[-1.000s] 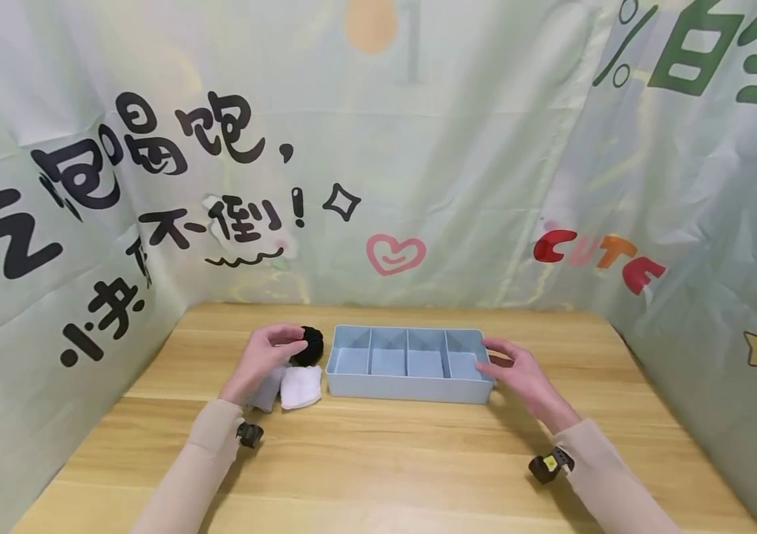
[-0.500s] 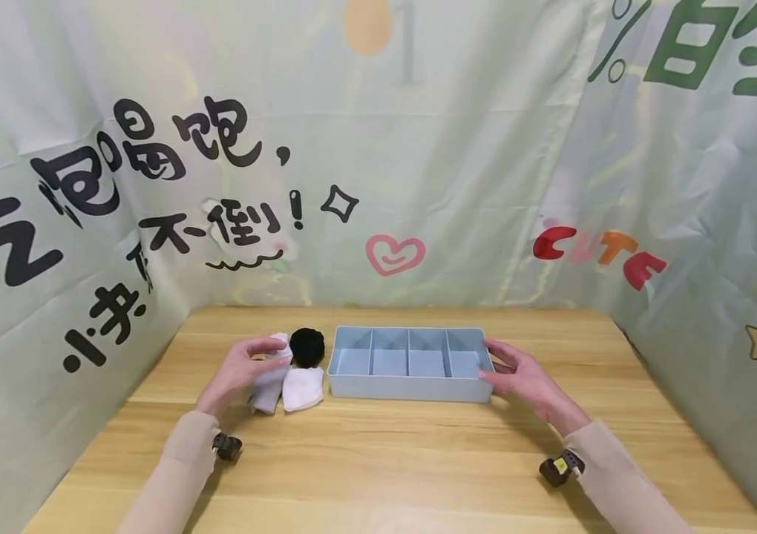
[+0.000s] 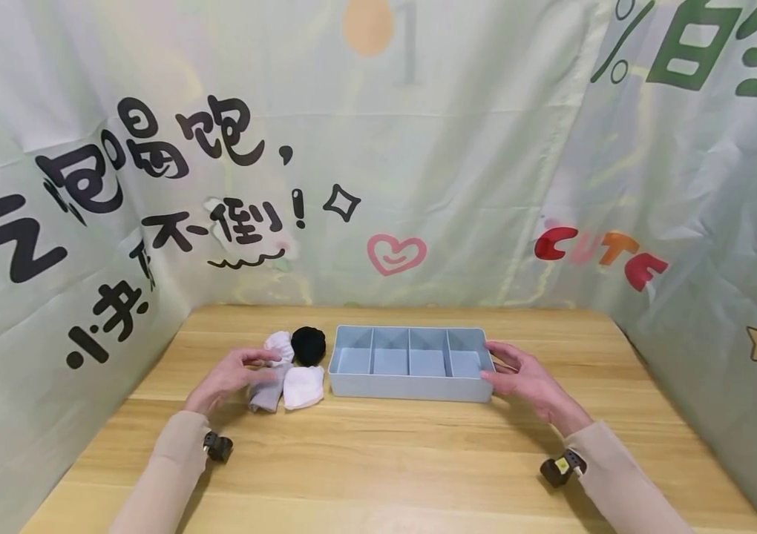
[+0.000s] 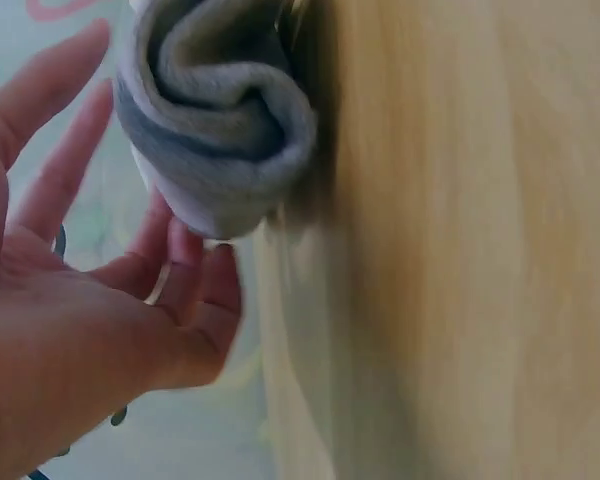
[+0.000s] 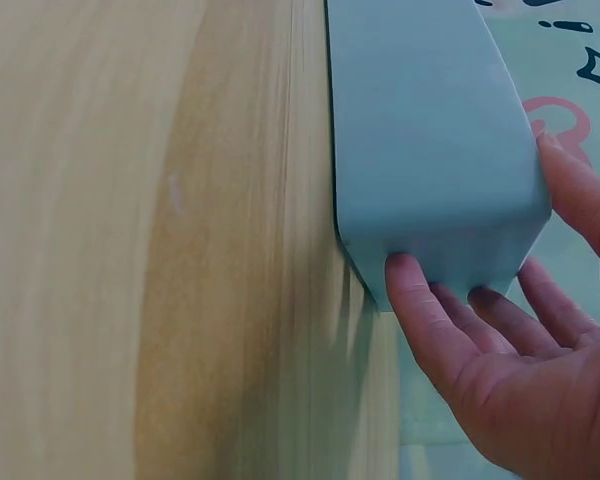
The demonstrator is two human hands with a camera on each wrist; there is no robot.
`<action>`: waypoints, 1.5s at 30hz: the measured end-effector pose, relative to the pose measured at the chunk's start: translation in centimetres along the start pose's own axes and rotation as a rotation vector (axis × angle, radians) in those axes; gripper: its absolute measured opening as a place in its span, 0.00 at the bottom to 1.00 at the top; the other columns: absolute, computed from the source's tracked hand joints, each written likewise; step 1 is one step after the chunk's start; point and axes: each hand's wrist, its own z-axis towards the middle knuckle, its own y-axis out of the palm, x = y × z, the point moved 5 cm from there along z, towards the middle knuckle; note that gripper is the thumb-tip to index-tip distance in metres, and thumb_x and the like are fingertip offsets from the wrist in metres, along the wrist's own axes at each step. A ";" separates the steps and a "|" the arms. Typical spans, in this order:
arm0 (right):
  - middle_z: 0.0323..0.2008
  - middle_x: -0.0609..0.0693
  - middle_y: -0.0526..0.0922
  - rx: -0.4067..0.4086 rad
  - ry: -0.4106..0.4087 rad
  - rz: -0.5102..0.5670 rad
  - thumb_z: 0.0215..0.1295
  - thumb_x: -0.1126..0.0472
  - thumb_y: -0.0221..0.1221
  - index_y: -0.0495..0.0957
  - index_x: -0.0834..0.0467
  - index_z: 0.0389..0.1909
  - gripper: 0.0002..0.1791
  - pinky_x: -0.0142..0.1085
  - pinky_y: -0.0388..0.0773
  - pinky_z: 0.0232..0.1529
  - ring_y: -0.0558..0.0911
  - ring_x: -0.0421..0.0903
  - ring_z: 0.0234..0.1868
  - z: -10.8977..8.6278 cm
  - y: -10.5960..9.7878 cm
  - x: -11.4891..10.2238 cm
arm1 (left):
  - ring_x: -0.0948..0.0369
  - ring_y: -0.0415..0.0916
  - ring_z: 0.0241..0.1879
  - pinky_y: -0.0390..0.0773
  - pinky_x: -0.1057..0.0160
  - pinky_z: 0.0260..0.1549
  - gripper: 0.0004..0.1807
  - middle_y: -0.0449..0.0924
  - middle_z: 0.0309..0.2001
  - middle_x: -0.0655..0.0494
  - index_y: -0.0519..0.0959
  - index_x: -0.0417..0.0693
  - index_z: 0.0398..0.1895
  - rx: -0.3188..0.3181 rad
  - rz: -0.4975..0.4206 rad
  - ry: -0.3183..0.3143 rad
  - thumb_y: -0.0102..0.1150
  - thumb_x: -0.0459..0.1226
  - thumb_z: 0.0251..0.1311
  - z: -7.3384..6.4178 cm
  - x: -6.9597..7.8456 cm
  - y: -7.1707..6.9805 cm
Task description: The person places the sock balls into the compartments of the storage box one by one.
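Left grip (image 3: 225,380) partly hides grey roll (image 3: 266,394); right wrist view crops blue box (image 5: 430,110).

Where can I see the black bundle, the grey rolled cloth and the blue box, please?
Black bundle (image 3: 308,346), head view: the middle of its rounded surface.
Grey rolled cloth (image 4: 215,115), left wrist view: its folded end.
Blue box (image 5: 435,130), right wrist view: its outer wall.

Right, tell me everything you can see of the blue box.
The blue box is long, rectangular and open-topped, with smooth, matte walls and rounded corners; it looks like plastic. Three dividers split it into four compartments in a row, their floors visible from above. It stands upright on the wooden table, a long side facing the wearer. Fingers of the right hand touch its right end.
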 end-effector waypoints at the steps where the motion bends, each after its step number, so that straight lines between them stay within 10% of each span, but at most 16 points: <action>1: 0.76 0.65 0.47 0.000 0.002 -0.001 0.64 0.61 0.64 0.51 0.64 0.75 0.44 0.48 0.75 0.60 0.53 0.68 0.74 0.0 0.0 0.0 | 0.47 0.69 0.59 0.71 0.58 0.53 0.27 0.73 0.62 0.41 0.79 0.41 0.56 -0.020 -0.004 0.007 0.73 0.39 0.51 0.0 -0.1 0.0; 15: 0.76 0.64 0.49 0.000 0.020 -0.030 0.64 0.59 0.65 0.52 0.62 0.75 0.44 0.46 0.76 0.59 0.55 0.67 0.73 0.3 0.0 -0.4 | 0.54 0.68 0.49 0.74 0.63 0.41 0.22 0.74 0.56 0.40 0.81 0.39 0.52 -0.108 0.077 -0.026 0.71 0.33 0.51 -0.2 -0.8 0.2; 28: 0.76 0.64 0.49 0.002 0.035 -0.033 0.64 0.60 0.64 0.52 0.62 0.75 0.43 0.46 0.76 0.59 0.55 0.68 0.73 0.4 0.2 -0.6 | 0.48 0.66 0.55 0.68 0.57 0.49 0.32 0.67 0.65 0.38 0.78 0.48 0.59 -0.241 0.149 0.020 0.75 0.35 0.46 -0.7 -0.6 -0.2; 45: 0.76 0.64 0.48 0.000 0.042 -0.012 0.65 0.60 0.64 0.52 0.62 0.75 0.43 0.48 0.75 0.60 0.55 0.68 0.73 -0.1 0.1 -0.3 | 0.53 0.72 0.56 0.71 0.61 0.51 0.27 0.74 0.63 0.38 0.81 0.42 0.56 -0.222 0.130 0.054 0.73 0.36 0.49 -0.3 -0.1 -1.6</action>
